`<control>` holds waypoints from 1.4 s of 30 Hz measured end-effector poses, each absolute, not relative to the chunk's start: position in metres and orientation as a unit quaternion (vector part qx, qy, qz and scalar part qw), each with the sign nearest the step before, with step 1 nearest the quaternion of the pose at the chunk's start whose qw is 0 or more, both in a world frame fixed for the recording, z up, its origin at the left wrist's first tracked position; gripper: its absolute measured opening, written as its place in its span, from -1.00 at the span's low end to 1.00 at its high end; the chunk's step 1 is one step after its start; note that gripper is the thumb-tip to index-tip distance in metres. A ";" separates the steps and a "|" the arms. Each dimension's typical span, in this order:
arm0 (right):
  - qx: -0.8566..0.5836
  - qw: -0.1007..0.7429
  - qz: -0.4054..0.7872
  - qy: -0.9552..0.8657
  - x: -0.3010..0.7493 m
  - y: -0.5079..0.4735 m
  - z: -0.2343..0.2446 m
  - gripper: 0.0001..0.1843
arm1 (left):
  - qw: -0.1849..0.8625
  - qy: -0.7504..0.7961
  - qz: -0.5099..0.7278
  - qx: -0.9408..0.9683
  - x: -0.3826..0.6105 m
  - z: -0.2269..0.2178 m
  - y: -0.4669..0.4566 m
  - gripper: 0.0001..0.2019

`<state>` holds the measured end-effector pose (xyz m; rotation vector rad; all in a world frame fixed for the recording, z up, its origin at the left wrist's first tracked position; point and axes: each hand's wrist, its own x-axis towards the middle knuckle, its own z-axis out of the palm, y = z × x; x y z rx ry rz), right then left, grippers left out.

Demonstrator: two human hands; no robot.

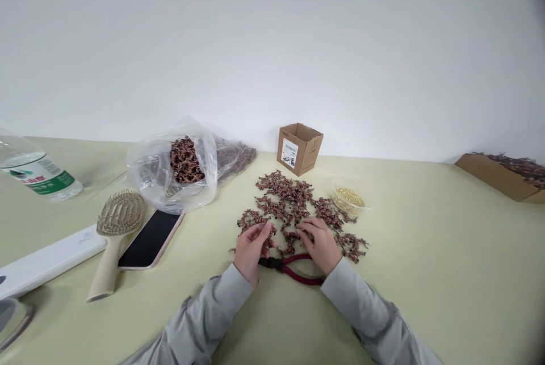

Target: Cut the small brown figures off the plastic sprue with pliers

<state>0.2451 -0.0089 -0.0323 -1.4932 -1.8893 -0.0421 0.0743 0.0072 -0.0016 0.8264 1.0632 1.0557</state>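
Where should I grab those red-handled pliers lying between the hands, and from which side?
Take the pliers by the two red handles, coming from the right and near side. They lie flat on the table with the handles spread apart toward the right hand, the lower one bare; the black head points left, close to the left hand.

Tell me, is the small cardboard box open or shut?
Open: the small cardboard box has its top flaps spread apart. Its contents cannot be told.
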 end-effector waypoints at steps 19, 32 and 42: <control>-0.822 0.145 0.019 -0.551 0.399 0.041 -0.018 -0.77 | 0.692 0.426 0.463 0.354 0.079 -0.011 0.010 -0.65; -0.819 0.135 0.017 -0.558 0.395 0.030 -0.034 -0.76 | 0.693 0.442 0.407 0.399 0.078 -0.009 0.007 -0.64; -0.790 0.260 -0.092 -0.548 0.384 0.029 -0.023 -0.78 | 0.693 0.441 0.403 0.404 0.078 -0.009 0.008 -0.66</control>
